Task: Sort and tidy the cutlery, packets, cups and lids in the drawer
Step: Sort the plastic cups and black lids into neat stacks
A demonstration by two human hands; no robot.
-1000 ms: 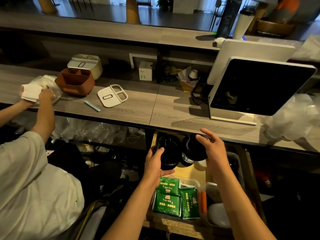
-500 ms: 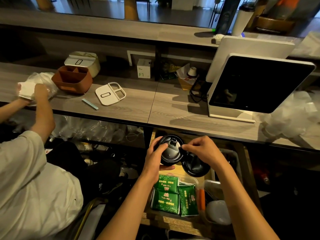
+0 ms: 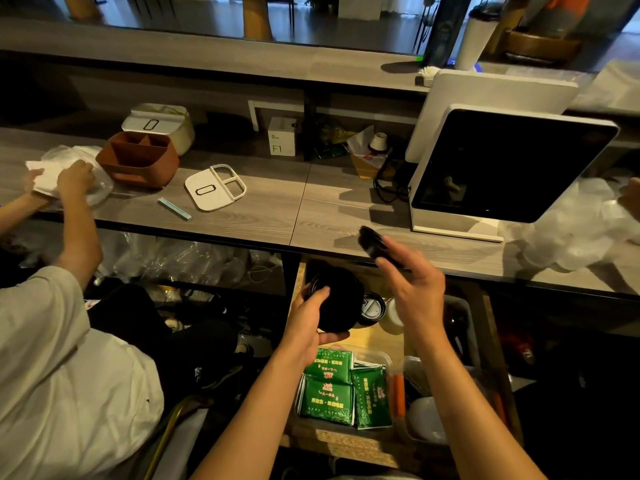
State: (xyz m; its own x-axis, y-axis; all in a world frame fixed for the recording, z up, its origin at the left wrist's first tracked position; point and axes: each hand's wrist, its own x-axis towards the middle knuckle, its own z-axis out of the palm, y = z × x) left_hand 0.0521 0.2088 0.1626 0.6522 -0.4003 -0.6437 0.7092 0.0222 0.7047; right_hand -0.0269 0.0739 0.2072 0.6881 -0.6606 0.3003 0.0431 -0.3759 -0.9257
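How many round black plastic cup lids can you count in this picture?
3: one in the left hand, a stack perhaps; one in the right hand, raised; one in the drawer. More may be hidden.
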